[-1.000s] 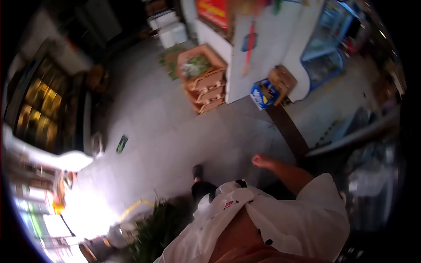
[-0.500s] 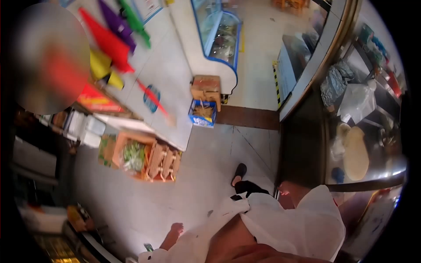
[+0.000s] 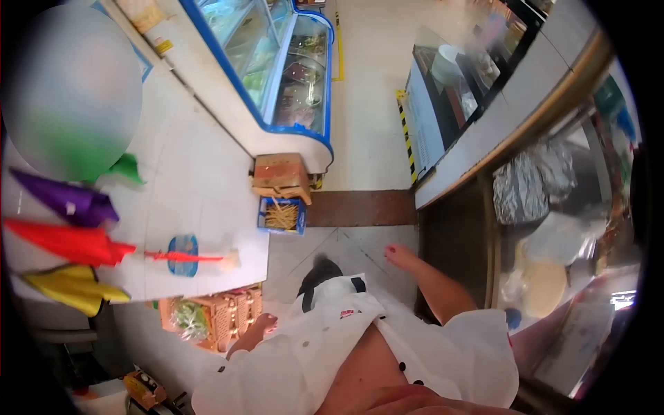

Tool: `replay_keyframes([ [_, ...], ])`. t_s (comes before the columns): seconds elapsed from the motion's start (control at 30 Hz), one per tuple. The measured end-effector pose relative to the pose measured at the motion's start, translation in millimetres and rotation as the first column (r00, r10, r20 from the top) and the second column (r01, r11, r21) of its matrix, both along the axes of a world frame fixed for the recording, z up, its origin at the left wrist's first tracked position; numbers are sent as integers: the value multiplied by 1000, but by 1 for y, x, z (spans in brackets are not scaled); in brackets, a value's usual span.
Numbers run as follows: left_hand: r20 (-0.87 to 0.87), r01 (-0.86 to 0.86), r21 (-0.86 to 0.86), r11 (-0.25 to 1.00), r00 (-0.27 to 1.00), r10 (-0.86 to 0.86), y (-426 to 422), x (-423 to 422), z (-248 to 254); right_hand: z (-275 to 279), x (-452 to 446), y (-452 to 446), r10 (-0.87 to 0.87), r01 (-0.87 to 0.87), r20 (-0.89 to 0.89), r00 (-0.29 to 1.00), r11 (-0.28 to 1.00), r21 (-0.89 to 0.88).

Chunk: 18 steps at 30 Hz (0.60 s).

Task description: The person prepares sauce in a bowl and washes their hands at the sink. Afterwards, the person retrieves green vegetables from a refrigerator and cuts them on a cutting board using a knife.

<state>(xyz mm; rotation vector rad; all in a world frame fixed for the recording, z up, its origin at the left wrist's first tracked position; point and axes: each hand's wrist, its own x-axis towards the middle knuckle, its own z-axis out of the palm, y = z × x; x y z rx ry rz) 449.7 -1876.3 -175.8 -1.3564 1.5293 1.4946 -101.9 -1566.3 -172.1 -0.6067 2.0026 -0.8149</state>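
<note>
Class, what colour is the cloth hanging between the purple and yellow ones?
The cloth is red, showing best in the head view.

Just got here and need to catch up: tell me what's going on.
A person in a white top is on foot, facing the brown strip across the floor. Both hands appear empty: the left hand is nearest the crates beside the bagged greens, and the right hand is out toward the dark cabinet side.

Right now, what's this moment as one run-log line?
left hand: nothing visibly held, near orange crates | right hand: nothing visibly held, near dark counter side | ahead: brown floor strip, blue box at its left
</note>
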Motion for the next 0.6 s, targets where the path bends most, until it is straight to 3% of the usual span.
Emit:
replay_keyframes([
  [0.03,85,69,-7,998,994,-68,-15,-22,-7,11,-20,-18,-3,3,-8,1000,1000,11],
  [0.1,237,219,14,976,947,-216,-54,-78,-29,29,-59,-48,-185,184,104,977,983,21],
  [0.13,294,317,30,948,904,-312,-76,-113,-39,13,-81,-52,-189,187,102,977,982,31],
  [0.17,294,452,3,892,852,-433,-103,-152,-49,0,-101,-55,-160,156,65,985,986,59],
  [0.23,226,767,-230,598,640,-734,-162,-242,-57,1,-137,-73,-138,134,39,990,986,100],
  [0.27,221,696,-339,633,713,-665,-186,-298,-58,20,-157,-79,-294,271,160,942,951,148],
  [0.3,188,747,-257,614,662,-726,-215,-374,-43,37,-168,-83,-441,390,276,854,894,221],
  [0.33,107,828,-424,367,449,-887,-234,-456,5,37,-189,-91,-444,392,285,850,893,222],
  [0.37,176,794,-605,-54,68,-982,-263,-527,6,38,-216,-97,-443,388,239,864,888,245],
  [0.4,-162,505,-646,572,642,-749,-278,-589,9,32,-242,-98,-440,382,195,876,882,274],
  [0.43,-168,480,-672,564,642,-748,-292,-660,37,27,-265,-102,-482,450,108,870,864,227],
  [0.5,-265,430,-718,548,558,-786,-327,-784,73,-27,-321,-101,-615,584,267,742,789,191],
  [0.53,-369,338,-724,602,547,-751,-342,-836,79,-17,-350,-121,-676,639,306,670,735,227],
  [0.57,-360,349,-731,586,532,-766,-357,-876,86,-7,-378,-136,-732,686,342,589,677,267],
  [0.6,-462,282,-664,692,573,-677,-371,-917,94,11,-409,-157,-717,659,322,619,696,284],
])
